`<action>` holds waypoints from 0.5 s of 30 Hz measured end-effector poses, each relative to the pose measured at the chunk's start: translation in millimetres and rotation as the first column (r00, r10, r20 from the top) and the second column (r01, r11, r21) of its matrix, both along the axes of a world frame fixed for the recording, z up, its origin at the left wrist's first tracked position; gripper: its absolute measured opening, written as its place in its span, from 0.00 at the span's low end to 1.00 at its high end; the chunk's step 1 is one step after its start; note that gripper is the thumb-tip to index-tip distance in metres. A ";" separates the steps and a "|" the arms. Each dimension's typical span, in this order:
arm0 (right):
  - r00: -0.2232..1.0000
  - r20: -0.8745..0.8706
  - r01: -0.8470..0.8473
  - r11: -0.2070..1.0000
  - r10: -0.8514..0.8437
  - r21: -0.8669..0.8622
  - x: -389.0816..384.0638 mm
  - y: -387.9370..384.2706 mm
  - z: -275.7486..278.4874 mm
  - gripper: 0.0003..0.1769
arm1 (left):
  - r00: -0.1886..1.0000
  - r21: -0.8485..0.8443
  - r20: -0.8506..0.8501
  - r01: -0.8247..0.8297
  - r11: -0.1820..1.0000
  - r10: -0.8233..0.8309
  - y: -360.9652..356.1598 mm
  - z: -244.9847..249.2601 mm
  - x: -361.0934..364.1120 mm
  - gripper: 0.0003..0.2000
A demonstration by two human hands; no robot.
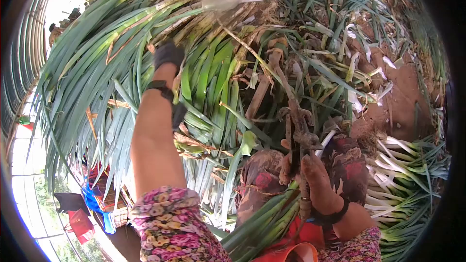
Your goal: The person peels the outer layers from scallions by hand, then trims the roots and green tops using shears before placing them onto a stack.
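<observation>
My left hand [168,54], in a dark glove with a dark band at the wrist, reaches into a large heap of leeks [97,68]. It is at their long green leaves; its fingers are blurred and partly hidden. My right hand [318,182] is closed around a few leeks [267,213] above my lap. Their green leaves trail toward the lower left, and a white stalk [328,140] shows above the hand. Just beside it stands a gnarled wooden piece [293,109]. A blurred pale leek stalk [233,1] lies across the top of the heap.
Leeks with white stalks [398,179] lie in a pile at my right. Leaf scraps [354,63] and brown soil [405,97] spread beyond the wooden piece. My camouflage-patterned knees [347,165] are below. A red cloth [80,225] and a blue cloth [94,201] are at the lower left.
</observation>
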State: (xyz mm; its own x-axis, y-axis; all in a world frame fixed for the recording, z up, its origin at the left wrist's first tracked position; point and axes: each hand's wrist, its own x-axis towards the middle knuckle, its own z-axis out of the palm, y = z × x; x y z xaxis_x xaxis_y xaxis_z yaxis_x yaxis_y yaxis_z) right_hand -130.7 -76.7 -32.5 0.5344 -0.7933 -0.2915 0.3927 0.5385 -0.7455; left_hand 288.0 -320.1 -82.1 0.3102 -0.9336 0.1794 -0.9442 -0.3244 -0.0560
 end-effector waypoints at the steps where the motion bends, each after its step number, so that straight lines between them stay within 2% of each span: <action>1: 1.000 -0.015 -0.020 0.999 0.021 0.030 1.7 -3.0 -1.5 0.37 | 0.989 0.053 0.142 0.027 0.998 -0.035 8.5 5.0 7.0 0.23; 3: 0.997 -0.042 -0.052 0.994 0.057 0.094 5.0 -5.5 -4.7 0.36 | 0.974 0.035 0.212 0.074 0.997 -0.080 -1.7 -41.2 37.8 0.24; 5: 0.991 -0.065 -0.108 0.989 0.115 0.100 9.8 -5.3 -6.2 0.34 | 0.982 0.014 0.185 0.033 0.999 -0.035 6.0 -53.7 25.9 0.26; 6: 0.987 -0.073 -0.135 0.986 0.142 0.096 13.5 -6.9 -6.2 0.33 | 0.991 -0.005 0.130 -0.026 1.000 0.026 16.9 -28.5 -10.1 0.27; 7: 0.989 -0.055 -0.131 0.981 0.140 0.144 17.3 -7.3 -4.4 0.26 | 0.994 -0.018 0.074 -0.085 0.996 0.086 23.5 -12.7 -29.8 0.28; 9: 0.991 -0.017 -0.127 0.964 0.135 0.235 21.6 -6.1 2.1 0.15 | 0.995 0.178 -0.028 -0.085 0.980 0.091 13.2 0.2 -25.1 0.31; 10: 0.991 -0.027 -0.122 0.966 0.131 0.229 22.2 -5.2 2.2 0.15 | 0.993 0.264 -0.076 -0.069 0.962 0.092 2.6 11.9 -21.9 0.32; 12: 0.992 -0.038 -0.110 0.975 0.120 0.194 24.9 -6.4 -3.5 0.15 | 0.972 0.498 -0.228 0.172 0.850 -0.063 -22.2 -13.6 14.2 0.47; 15: 0.997 -0.058 -0.037 0.997 0.041 0.074 28.1 -9.4 -14.5 0.16 | 0.977 0.370 -0.207 0.130 0.920 -0.055 29.6 3.1 -38.8 0.39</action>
